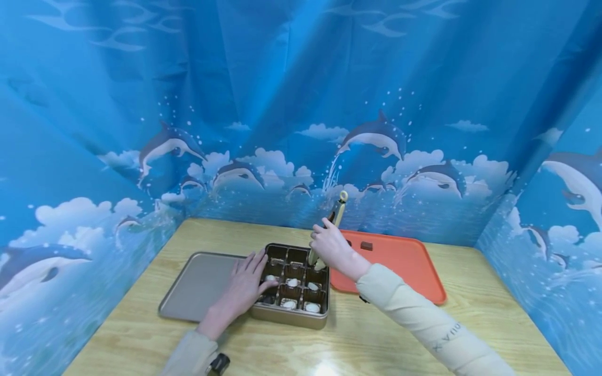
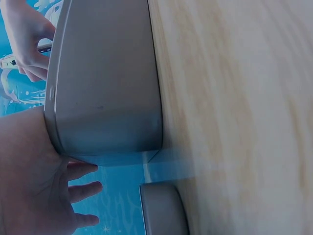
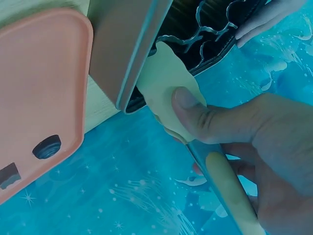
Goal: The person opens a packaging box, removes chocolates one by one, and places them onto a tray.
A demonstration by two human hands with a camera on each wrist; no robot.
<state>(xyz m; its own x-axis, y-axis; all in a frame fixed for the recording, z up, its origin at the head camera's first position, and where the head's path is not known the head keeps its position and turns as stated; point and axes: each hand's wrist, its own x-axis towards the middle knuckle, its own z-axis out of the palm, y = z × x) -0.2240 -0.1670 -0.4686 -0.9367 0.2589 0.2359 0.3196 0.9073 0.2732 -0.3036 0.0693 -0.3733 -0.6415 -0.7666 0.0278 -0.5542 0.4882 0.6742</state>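
Observation:
A bronze-coloured box (image 1: pixel 288 317) divided into several compartments stands on the table. Pale whitish pieces (image 1: pixel 312 307) lie in several of its front and middle compartments. My right hand (image 1: pixel 335 248) grips a pair of cream-tipped tongs (image 3: pixel 168 85), thumb pressed on one arm. The tongs stand steeply, their tips down in a compartment at the box's right side; the tip ends are hidden inside. With fingers spread, my left hand (image 1: pixel 244 284) rests on the box's left rim. In the left wrist view its palm is at the box wall (image 2: pixel 105 83).
An orange-red tray (image 1: pixel 395 271) lies right of the box, bearing a brown block (image 1: pixel 367 246) and a dark round piece (image 3: pixel 47 147) near its far edge. A grey flat tray (image 1: pixel 197 287) lies to the left. A blue dolphin-print curtain (image 1: pixel 282 104) surrounds the table.

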